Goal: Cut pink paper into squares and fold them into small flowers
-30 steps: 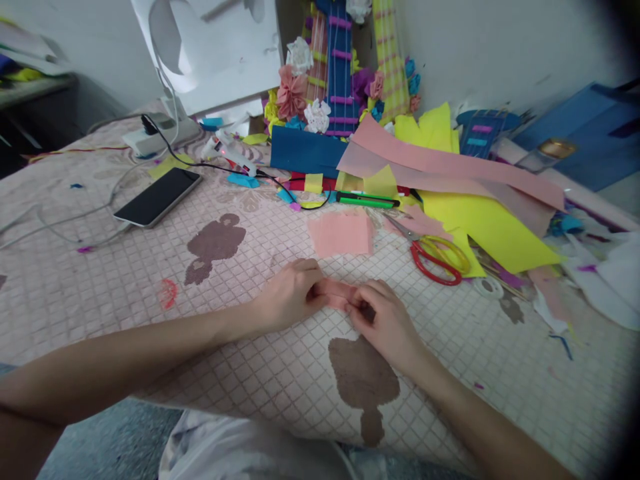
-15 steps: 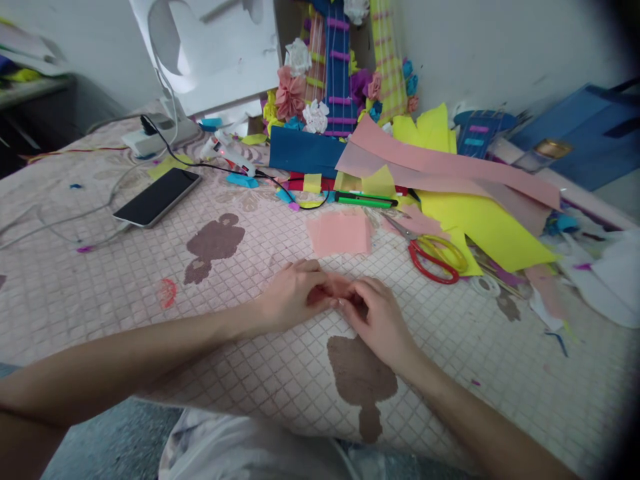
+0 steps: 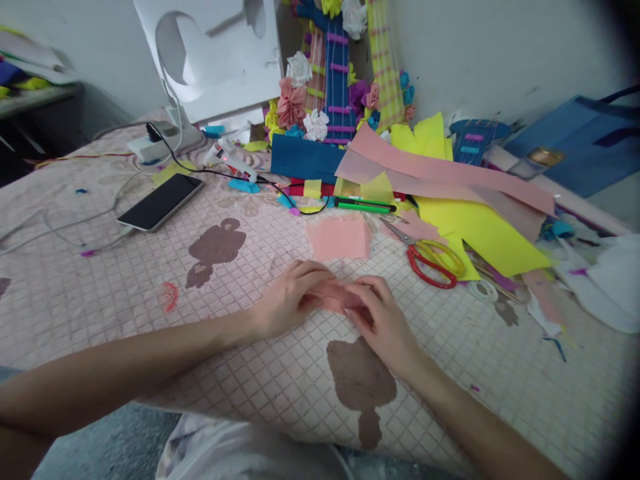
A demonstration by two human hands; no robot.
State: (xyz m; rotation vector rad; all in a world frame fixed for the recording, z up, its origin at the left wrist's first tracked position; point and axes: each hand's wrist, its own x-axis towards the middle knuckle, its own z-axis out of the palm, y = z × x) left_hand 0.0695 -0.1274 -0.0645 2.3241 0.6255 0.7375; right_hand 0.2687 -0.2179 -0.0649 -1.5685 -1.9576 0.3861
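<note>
A salmon-pink paper piece point(image 3: 330, 295) is held between the two hands, on the near side of a loose stack of pink paper squares point(image 3: 340, 238). Its left end is gripped by the left hand point(image 3: 290, 298), the fingers curled over it; its right end is pinched by the right hand point(image 3: 383, 319), the thumb and fingers drawn close together. Only the middle of the piece is exposed, both ends being covered by fingers. A narrow strip shape is seen, with faint lines along its length; a darker pink is noted than in the stack. The number of layers cannot be told, nor whether the tablecloth point(image 3: 280, 380) beneath is touched. Red- and yellow-handled scissors point(image 3: 434, 261) are laid to the right of the stack, their blades pointed toward a green cutter point(image 3: 364, 205).
</note>
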